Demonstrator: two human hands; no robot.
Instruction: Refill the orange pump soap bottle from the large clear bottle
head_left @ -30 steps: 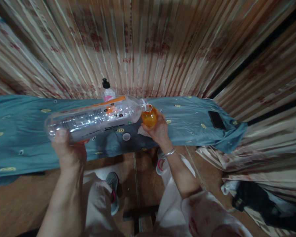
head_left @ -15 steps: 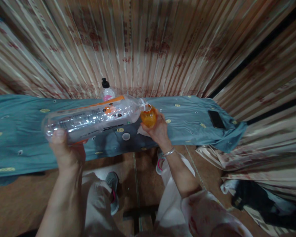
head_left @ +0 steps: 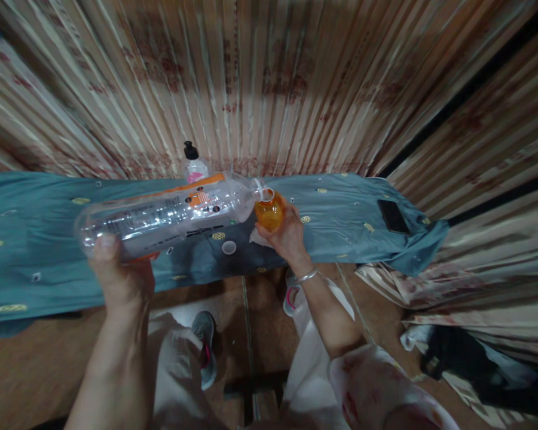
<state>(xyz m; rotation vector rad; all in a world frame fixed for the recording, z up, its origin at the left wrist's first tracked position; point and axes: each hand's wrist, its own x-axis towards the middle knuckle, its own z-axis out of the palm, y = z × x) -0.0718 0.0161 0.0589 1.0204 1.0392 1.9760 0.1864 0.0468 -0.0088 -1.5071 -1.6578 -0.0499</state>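
My left hand [head_left: 121, 278] grips the base end of a large clear plastic bottle [head_left: 165, 216] with an orange label. The bottle lies almost level, its open mouth touching the rim of a small container of orange liquid [head_left: 269, 214]. My right hand [head_left: 289, 236] is wrapped round that small container, holding it just above the teal cloth [head_left: 49, 239]. A silver bangle sits on my right wrist.
A pump bottle with a black top [head_left: 192, 161] stands behind the big bottle. A white cap [head_left: 229, 247] lies on the cloth. A black phone [head_left: 393, 216] rests at the cloth's right end. Striped curtains hang behind. Dark items lie on the floor at right.
The large bottle's base end has drifted slightly left and down. Both hands keep their grips; nothing else has moved.
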